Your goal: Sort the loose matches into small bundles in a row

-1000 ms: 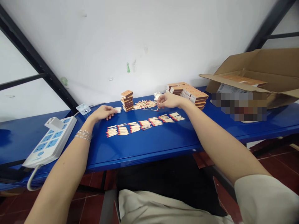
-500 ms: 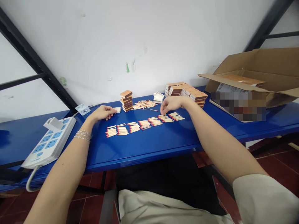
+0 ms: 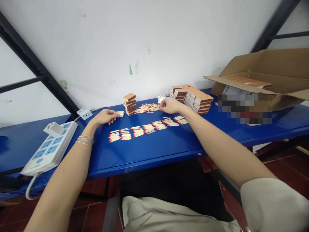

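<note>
**A:** What are the hands doing at the moment?

**B:** The left hand (image 3: 103, 116) is lying palm down on the blue counter (image 3: 156, 154), fingers relaxed and open, their tips just beside a small white matchbox tray (image 3: 120, 113). It isn't gripping anything that I can see. The right hand (image 3: 169, 105) is reaching out toward 12 o'clock, its fingers drawn together at the edge of a loose heap of matchsticks (image 3: 147, 108). I can't tell whether they're pinching a stick.

**A:** And where are the matches sitting?

**B:** Seven small bunches of red-tipped matches (image 3: 148, 129) are lying in a slanted row at 12 o'clock, between the hands and nearer the counter's front edge than the heap. A stack of orange matchboxes (image 3: 129, 104) is standing just left of the heap, and more stacks (image 3: 195, 101) are crowding toward 1 o'clock.

**A:** Can you read anything on them?

**B:** No, the printing on the boxes is too small to make out. At 2 o'clock, an open cardboard carton (image 3: 256, 71) is sitting at the counter's far end, with a white label (image 3: 235, 90) showing on its side, but a blurred patch (image 3: 243, 104) is covering most of that side. A white power strip (image 3: 49, 148) is lying at 10 o'clock, and nothing on it is legible either.
</note>
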